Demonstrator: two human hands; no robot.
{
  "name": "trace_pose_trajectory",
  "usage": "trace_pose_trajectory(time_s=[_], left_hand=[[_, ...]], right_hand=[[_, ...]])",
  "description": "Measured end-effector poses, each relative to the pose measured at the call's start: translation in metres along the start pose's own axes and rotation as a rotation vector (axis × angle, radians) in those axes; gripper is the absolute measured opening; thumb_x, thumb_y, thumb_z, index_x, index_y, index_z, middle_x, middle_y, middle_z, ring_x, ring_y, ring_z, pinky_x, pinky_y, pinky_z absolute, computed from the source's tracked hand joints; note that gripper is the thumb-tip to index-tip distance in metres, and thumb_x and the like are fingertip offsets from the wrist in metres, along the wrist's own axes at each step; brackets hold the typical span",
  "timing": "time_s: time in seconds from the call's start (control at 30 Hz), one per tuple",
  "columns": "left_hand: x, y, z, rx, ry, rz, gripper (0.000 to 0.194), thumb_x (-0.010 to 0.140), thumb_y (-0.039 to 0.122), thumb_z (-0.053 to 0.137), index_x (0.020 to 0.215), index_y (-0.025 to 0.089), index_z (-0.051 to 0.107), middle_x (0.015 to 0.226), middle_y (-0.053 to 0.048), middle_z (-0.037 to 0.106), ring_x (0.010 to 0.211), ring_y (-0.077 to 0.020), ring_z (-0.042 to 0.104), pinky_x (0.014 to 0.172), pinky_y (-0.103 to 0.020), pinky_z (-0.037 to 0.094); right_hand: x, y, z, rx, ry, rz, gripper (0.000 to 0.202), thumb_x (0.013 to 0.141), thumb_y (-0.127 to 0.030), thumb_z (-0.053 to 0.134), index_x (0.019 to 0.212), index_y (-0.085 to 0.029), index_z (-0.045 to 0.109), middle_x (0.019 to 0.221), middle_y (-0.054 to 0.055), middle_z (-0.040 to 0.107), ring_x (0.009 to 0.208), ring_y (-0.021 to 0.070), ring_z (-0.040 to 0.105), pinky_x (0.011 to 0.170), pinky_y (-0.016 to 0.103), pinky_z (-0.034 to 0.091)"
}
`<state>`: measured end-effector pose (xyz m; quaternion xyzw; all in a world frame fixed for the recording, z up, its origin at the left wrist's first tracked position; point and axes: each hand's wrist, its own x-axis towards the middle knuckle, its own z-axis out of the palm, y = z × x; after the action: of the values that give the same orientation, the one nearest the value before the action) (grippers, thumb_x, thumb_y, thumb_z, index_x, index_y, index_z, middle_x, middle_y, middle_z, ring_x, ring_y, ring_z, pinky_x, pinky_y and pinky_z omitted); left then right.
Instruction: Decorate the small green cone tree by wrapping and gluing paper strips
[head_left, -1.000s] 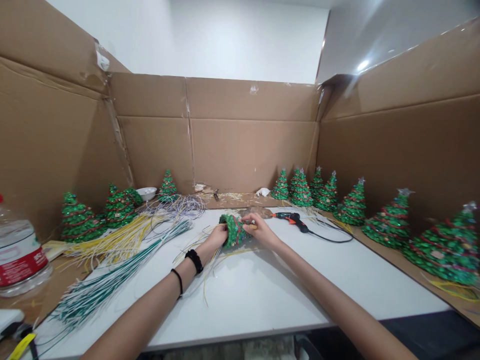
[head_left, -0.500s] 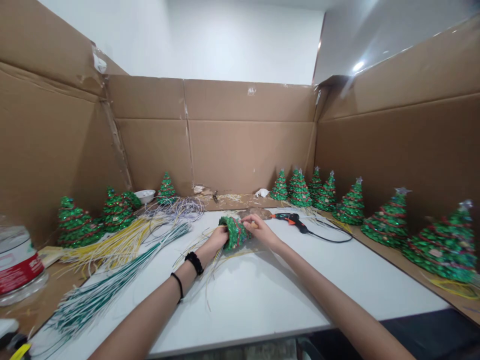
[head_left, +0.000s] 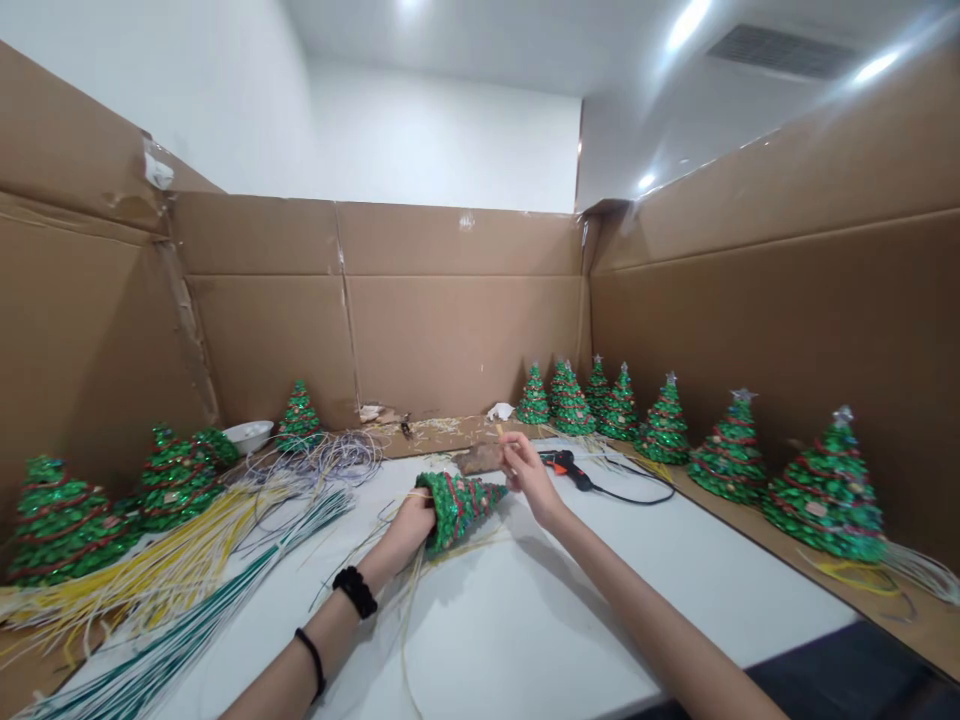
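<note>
A small green Christmas tree with red garland lies on its side above the white table, its tip toward the right. My left hand grips it at the open base, with the fingers partly inside and hidden. Thin pale wires trail from the base below that hand. My right hand is raised beside the tip, apart from it, its fingers pinched on a short thin tan stick. Behind the right hand a black and orange glue gun lies on the table near a brown patch.
Finished trees with star tops line the right side. More trees stand at left beside a white bowl. Bundles of green wires and yellow wires spread over the table's left. Cardboard walls enclose the table.
My right hand has drawn away from the tree and lifted, showing the tree's tip. My left hand still holds the base. The camera has tilted up and turned a little right.
</note>
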<state>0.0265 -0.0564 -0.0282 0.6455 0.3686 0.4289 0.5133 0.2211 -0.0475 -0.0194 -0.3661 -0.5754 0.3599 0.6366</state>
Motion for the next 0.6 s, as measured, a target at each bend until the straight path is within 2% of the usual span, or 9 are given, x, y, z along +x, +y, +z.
trace_pose_trajectory(time_s=[0.07,0.13,0.2,0.3,0.37,0.5,0.6], left_hand=[[0.000,0.002,0.002,-0.007,-0.006,-0.011,0.019,0.060,0.025,0.066,0.073,0.012,0.069,0.063,-0.005,0.068,0.062,-0.0185,0.061,0.057,-0.026,0.047],[0.000,0.003,0.004,-0.019,-0.012,-0.032,0.019,0.058,0.025,0.068,0.072,0.012,0.069,0.063,-0.005,0.069,0.061,-0.0178,0.061,0.058,-0.026,0.047],[0.000,0.003,0.005,-0.038,0.005,-0.056,0.019,0.057,0.023,0.069,0.073,0.012,0.068,0.063,-0.005,0.068,0.058,-0.0163,0.059,0.058,-0.025,0.046],[0.002,0.001,0.005,-0.080,0.034,-0.109,0.019,0.058,0.020,0.067,0.075,0.011,0.068,0.061,-0.004,0.067,0.051,-0.0137,0.055,0.052,-0.024,0.044],[0.002,0.002,0.005,-0.111,0.033,-0.140,0.018,0.060,0.019,0.065,0.076,0.011,0.068,0.058,-0.004,0.066,0.046,-0.0122,0.053,0.049,-0.023,0.042],[-0.002,0.009,0.010,-0.197,0.009,-0.203,0.016,0.062,0.018,0.067,0.077,0.011,0.067,0.053,-0.001,0.063,0.042,-0.0095,0.049,0.046,-0.021,0.039],[-0.004,0.012,0.012,-0.250,-0.005,-0.224,0.014,0.063,0.019,0.070,0.074,0.010,0.066,0.046,0.003,0.056,0.035,-0.0052,0.038,0.040,-0.019,0.030]], right_hand=[[-0.003,-0.010,0.002,0.172,-0.073,0.072,0.028,0.080,-0.043,0.045,0.100,-0.024,0.046,0.084,0.004,0.062,0.065,0.0164,0.057,0.049,0.026,0.040],[-0.006,-0.017,0.005,0.247,-0.102,0.072,0.031,0.078,-0.044,0.050,0.101,-0.024,0.048,0.091,0.006,0.064,0.080,0.0194,0.061,0.062,0.030,0.045],[-0.008,-0.017,0.009,0.208,-0.069,0.035,0.032,0.075,-0.047,0.058,0.094,-0.023,0.049,0.075,0.002,0.063,0.074,0.0187,0.060,0.067,0.031,0.045],[-0.012,-0.009,0.017,0.062,-0.013,-0.041,0.035,0.076,-0.056,0.057,0.082,-0.023,0.047,0.050,-0.006,0.044,0.050,0.0139,0.047,0.055,0.028,0.039],[-0.015,-0.003,0.022,0.002,-0.027,-0.081,0.036,0.079,-0.059,0.051,0.080,-0.023,0.045,0.049,-0.007,0.039,0.046,0.0124,0.040,0.050,0.026,0.035],[-0.023,-0.001,0.028,-0.062,-0.032,-0.114,0.037,0.083,-0.061,0.044,0.080,-0.023,0.042,0.055,-0.006,0.041,0.047,0.0118,0.039,0.047,0.025,0.033],[-0.027,-0.001,0.031,-0.087,-0.038,-0.136,0.038,0.085,-0.060,0.042,0.078,-0.023,0.041,0.059,-0.005,0.041,0.050,0.0119,0.038,0.048,0.025,0.033]])
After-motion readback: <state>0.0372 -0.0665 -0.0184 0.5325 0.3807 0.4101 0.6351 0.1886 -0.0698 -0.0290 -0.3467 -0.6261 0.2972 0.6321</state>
